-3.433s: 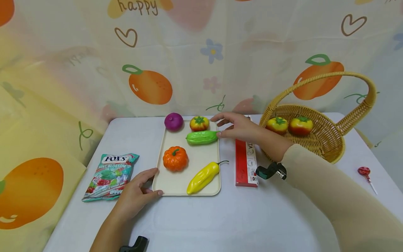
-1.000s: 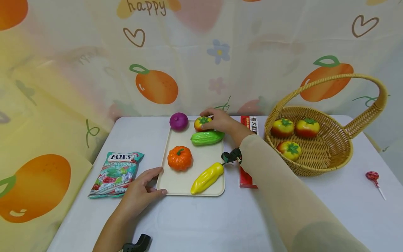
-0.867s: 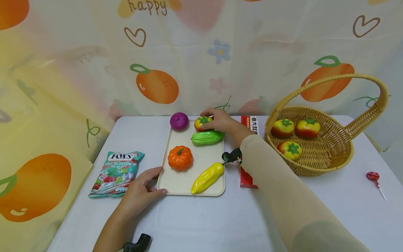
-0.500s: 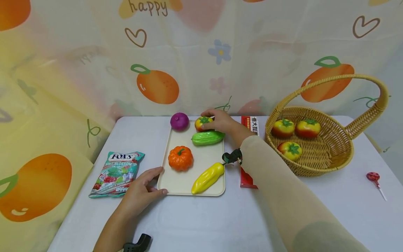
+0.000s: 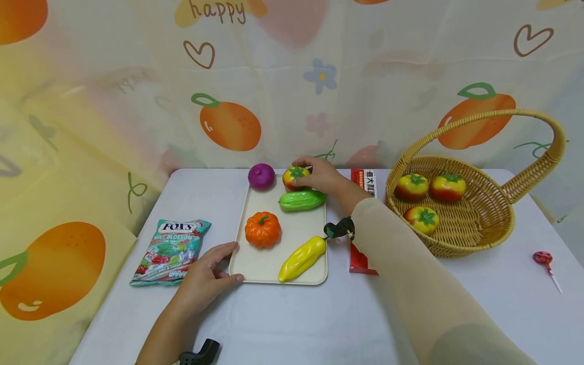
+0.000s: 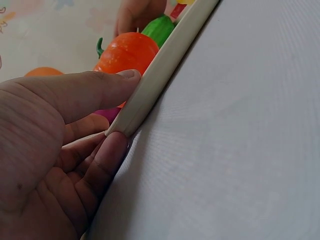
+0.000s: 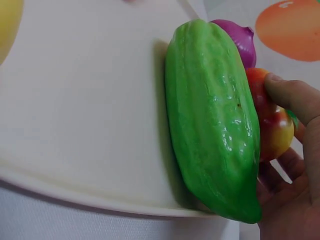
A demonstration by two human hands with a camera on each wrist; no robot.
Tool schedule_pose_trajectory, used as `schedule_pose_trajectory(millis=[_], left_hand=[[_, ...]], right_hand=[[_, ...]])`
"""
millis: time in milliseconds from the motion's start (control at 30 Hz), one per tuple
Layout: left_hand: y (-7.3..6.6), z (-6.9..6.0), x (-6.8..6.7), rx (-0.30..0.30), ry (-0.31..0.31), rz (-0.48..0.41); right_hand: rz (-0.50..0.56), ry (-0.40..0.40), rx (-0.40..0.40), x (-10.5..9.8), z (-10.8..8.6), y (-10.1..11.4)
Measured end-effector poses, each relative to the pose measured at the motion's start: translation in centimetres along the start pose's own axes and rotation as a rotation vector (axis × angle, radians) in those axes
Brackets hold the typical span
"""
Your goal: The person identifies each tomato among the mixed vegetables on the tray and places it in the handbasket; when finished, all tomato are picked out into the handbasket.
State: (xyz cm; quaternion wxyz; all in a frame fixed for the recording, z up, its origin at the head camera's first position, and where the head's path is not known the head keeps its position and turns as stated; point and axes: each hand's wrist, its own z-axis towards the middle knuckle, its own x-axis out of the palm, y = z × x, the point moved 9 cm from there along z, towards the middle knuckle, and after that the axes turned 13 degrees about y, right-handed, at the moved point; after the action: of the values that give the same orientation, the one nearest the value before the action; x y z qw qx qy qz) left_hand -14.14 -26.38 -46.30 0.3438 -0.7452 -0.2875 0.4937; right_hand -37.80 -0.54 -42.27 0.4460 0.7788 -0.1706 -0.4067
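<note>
On the cream tray [image 5: 294,222] lie a purple toy onion [image 5: 261,177], a red-yellow toy tomato [image 5: 292,177], a green ridged toy gourd [image 5: 302,200], an orange toy pumpkin [image 5: 262,230] and a yellow toy pepper [image 5: 303,259]. My right hand [image 5: 326,177] holds the tomato at the tray's far right, thumb on the near side, fingers behind it. In the right wrist view the gourd [image 7: 214,120] partly hides that tomato [image 7: 272,120]. My left hand [image 5: 203,279] grips the tray's near left corner, thumb and finger at the rim [image 6: 160,70].
A wicker basket [image 5: 506,230] with a tall handle stands at the right, holding several toy tomatoes. Between basket and tray lies a red-and-white box [image 5: 363,261], partly under my right forearm. A candy bag [image 5: 171,252] sits left of the tray; a lollipop [image 5: 543,258] lies far right.
My right hand has moved left from the gourd's right end to the tomato and now holds it. Another tomato shows in the basket where my forearm was. My left hand stays at the tray.
</note>
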Motion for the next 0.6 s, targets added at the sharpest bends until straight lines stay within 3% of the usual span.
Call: schedule_pose_trajectory(millis=[333, 600], left_hand=[[-0.2, -0.1, 0.0, 0.006, -0.003, 0.001], [-0.4, -0.1, 0.0, 0.016, -0.005, 0.010]], right_hand=[[0.094, -0.037, 0.002, -0.7, -0.9, 0.4], [0.102, -0.037, -0.057, -0.8, -1.8, 0.8]])
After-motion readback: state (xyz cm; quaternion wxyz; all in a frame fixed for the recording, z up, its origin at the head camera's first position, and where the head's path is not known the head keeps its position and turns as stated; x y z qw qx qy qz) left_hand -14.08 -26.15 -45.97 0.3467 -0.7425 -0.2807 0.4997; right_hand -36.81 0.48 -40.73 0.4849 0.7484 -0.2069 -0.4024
